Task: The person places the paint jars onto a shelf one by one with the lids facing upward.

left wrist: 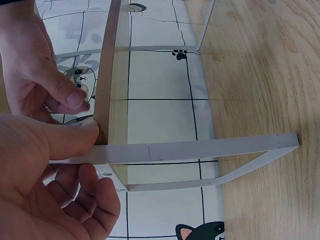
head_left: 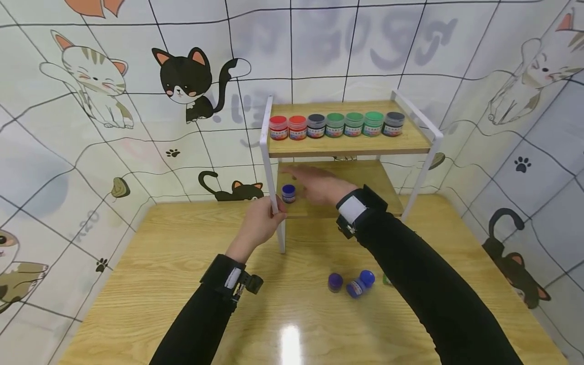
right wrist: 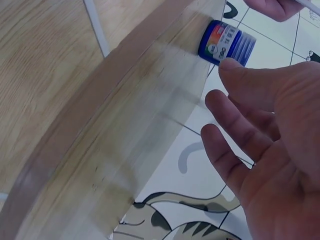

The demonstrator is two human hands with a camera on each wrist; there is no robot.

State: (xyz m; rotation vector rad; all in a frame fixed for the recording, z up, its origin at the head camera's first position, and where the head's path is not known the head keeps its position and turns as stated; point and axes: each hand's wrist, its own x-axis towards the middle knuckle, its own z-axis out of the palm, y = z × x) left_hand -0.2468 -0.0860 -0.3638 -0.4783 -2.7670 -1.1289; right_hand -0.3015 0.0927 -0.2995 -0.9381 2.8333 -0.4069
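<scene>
A small paint jar with a blue lid stands on the lower board of a two-tier shelf, close to its left front leg. My right hand reaches over this board just right of the jar. In the right wrist view its fingers are loosely bent and hold nothing, with the thumb tip right at the blue jar. My left hand grips the white leg at the lower board's corner. The left wrist view shows the thumb against one side of the leg and curled fingers on the other.
Several paint jars with red, black and green lids line the upper board. On the table in front of the shelf are a purple-lidded jar and a tipped blue jar. A green bit shows beside my right sleeve.
</scene>
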